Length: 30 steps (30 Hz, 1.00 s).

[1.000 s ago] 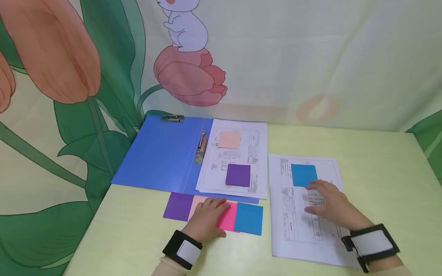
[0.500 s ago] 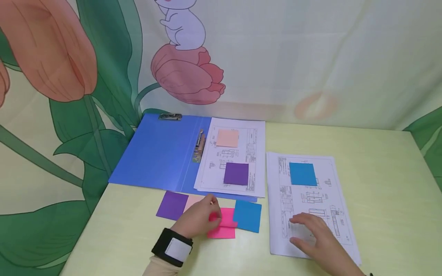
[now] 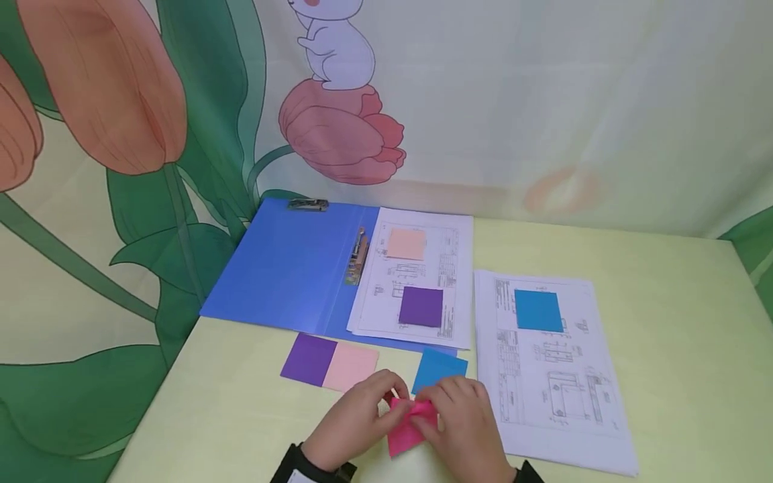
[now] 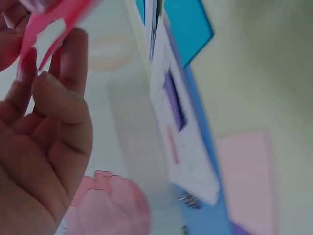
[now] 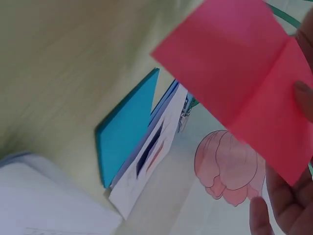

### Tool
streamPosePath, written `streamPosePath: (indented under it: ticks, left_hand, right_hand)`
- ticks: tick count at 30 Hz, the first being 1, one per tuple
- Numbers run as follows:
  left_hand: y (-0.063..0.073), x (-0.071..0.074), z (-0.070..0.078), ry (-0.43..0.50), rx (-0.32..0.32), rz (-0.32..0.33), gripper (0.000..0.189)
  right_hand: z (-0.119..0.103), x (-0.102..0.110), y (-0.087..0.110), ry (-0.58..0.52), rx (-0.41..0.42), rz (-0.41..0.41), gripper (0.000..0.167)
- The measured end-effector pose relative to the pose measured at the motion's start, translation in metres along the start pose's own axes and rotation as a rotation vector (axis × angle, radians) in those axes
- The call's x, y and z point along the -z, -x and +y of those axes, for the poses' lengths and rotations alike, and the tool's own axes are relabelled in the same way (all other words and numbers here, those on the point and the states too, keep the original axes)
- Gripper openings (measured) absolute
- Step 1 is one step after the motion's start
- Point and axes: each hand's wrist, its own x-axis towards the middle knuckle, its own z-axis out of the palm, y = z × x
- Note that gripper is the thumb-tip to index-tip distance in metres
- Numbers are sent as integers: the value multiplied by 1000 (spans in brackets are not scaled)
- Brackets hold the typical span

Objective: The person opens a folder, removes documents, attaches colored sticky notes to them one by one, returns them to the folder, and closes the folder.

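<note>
Both hands hold a bright pink sticky note [image 3: 403, 439] in front of the row of notes. My left hand [image 3: 357, 421] pinches its upper left part between thumb and fingers. From the other side, my right hand [image 3: 464, 424] pinches its upper right part. A crease runs across the pink sheet [image 5: 230, 54] in the right wrist view. The left wrist view has its pink edge [image 4: 54, 22] between the left fingertips. Behind the hands lie a purple note [image 3: 308, 359], a light pink note [image 3: 350, 366] and a blue note [image 3: 439, 369], partly covered by the right hand.
A blue folder [image 3: 284, 268] lies spread at the back left, with printed drawings [image 3: 377, 315] bearing a light pink and a purple note. Another paper stack [image 3: 525, 409] to the right carries a blue note [image 3: 539, 310]. A tulip-printed curtain [image 3: 483, 100] hangs behind the table.
My left hand has drawn the bright pink note out of the row, toward the front. My right hand has come leftward from the right paper stack and now pinches the note too.
</note>
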Motion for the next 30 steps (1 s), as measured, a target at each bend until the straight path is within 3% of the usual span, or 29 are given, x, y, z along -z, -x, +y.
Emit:
streamPosePath:
  ticks: [3, 5, 7, 10, 14, 17, 20, 25, 30]
  left_hand:
    - [4, -10, -4, 122, 60, -55, 49]
    - [5, -16, -6, 152, 70, -81, 58]
    - [6, -21, -7, 179, 95, -79, 50]
    - [5, -31, -6, 311, 148, -19, 29]
    - [4, -38, -4, 548, 218, 64, 33]
    - [3, -38, -4, 634, 218, 81, 39]
    - [0, -36, -4, 674, 214, 81, 41]
    - [-3, -32, -9, 709, 244, 104, 41]
    - [-9, -25, -24, 637, 266, 122, 43]
  right_hand:
    - [3, 5, 5, -58, -111, -63, 33]
    - [4, 9, 10, -130, -192, -117, 35]
    - [4, 11, 14, -216, -280, -161, 34]
    - [3, 13, 17, -323, -387, -169, 33]
    - [4, 16, 18, -473, -522, -133, 32]
    - [8, 19, 17, -590, -621, -104, 29]
    - [13, 24, 15, -718, -738, -83, 27]
    - [28, 31, 15, -865, -943, 24, 31]
    - [68, 14, 36, -921, -1023, 160, 35]
